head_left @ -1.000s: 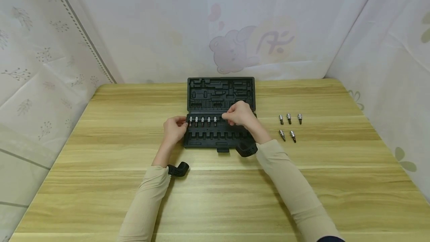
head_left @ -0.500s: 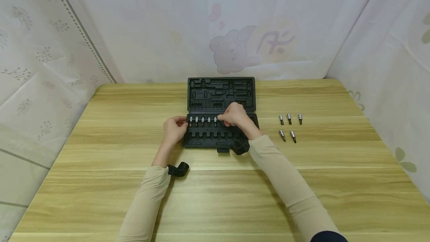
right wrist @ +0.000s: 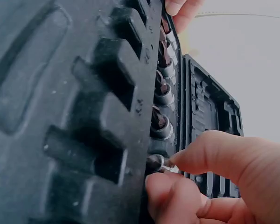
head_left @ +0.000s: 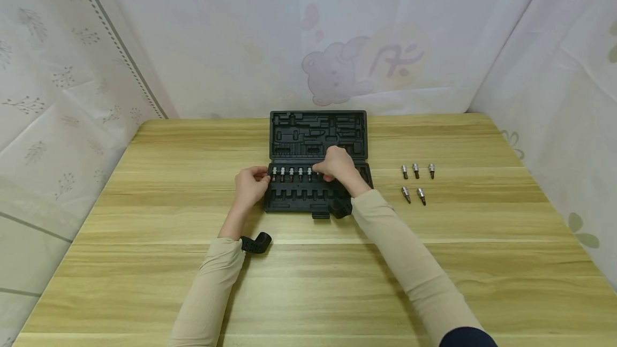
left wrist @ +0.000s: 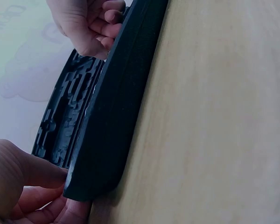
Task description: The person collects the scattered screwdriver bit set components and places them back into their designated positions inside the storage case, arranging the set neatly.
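Right hand (head_left: 336,164) pinches a bit socket (right wrist: 155,163) down in the case (head_left: 284,206) | left hand (head_left: 248,186) grips case end | five seated sockets (head_left: 291,172) left of right hand, five loose sockets (head_left: 416,171) out to its right

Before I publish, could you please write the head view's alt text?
A right hand pinches a largely hidden bit beside five bits in an open black case; the left hand grips its left edge. Five loose bits lie on the table.

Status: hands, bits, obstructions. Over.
Left hand holds case at left end. Right hand pinches a socket bit at upper row. Five loose bits on table. Nothing visibly blocking.
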Available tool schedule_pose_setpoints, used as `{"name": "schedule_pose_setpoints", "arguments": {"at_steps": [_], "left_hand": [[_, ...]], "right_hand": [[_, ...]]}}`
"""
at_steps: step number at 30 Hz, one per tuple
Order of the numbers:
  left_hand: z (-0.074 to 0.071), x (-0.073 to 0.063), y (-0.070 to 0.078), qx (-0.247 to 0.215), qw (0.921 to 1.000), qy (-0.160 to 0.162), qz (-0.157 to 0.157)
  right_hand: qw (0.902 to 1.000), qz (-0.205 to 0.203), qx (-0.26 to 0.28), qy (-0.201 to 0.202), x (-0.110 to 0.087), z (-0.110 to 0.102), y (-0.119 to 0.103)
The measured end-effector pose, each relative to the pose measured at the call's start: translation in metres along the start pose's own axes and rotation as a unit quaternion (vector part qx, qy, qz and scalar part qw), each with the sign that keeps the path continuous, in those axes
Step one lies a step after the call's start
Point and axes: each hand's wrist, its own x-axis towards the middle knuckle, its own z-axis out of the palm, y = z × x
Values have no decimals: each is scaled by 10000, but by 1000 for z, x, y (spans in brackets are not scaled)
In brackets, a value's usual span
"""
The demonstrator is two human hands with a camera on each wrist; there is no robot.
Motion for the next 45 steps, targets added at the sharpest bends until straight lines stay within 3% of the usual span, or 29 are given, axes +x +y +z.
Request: {"name": "schedule_pose_setpoints", "arguments": {"at_steps": [14,20,29,45], "left_hand": [[0,0,0,12,10000,-1,15],[0,0,-1,16,10000,-14,39],[-1,0,0,-26,10000,16,48],[1,-1,0,-31,9998,84,162]], "right_hand": [[9975,347,-218,-584,12,-11,1],[9966,464,-332,-587,14,-11,3],[9988,-19,-493,22,4,-7,3],[9977,-605,279,147,-17,-22,22]]}}
